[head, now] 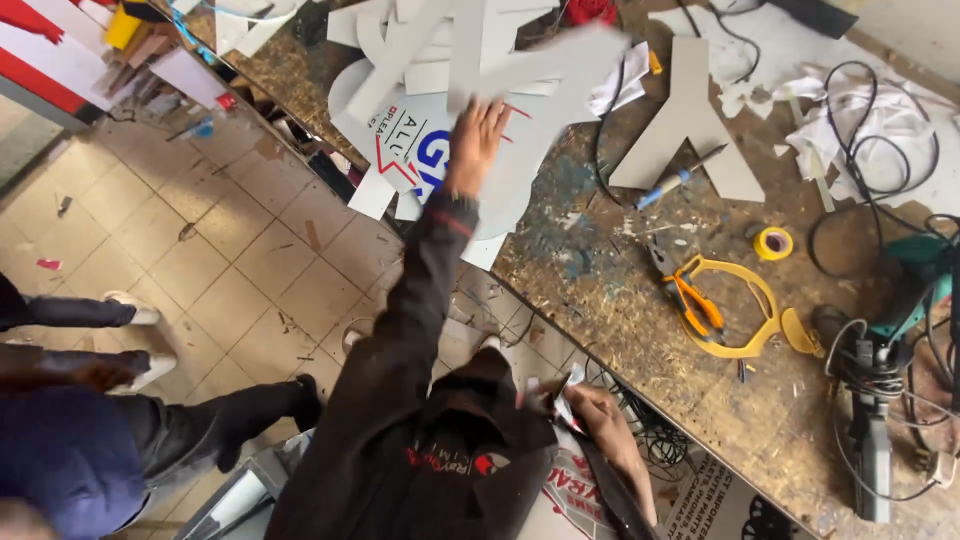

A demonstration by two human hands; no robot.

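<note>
Workbench (pixel 640 330) — white sign panel (pixel 420 150) under left hand (pixel 476 150)

This is a sign-making workshop. A worn, paint-stained chipboard workbench (pixel 600 290) runs across the right of the frame, strewn with sawdust. Cut white letter shapes (pixel 690 120) and offcut strips (pixel 440 50) pile at the top centre, over a printed white sign panel (pixel 420 150). Tools lie about: a blue-handled screwdriver (pixel 672 182) at centre right, orange-handled pliers (pixel 690 300), a roll of yellow tape (pixel 773 243), and a green power tool (pixel 915 290) among tangled black cables (pixel 870 150) at the right edge. The tiled floor (pixel 230 260) on the left is dusty and littered with scraps.
</note>
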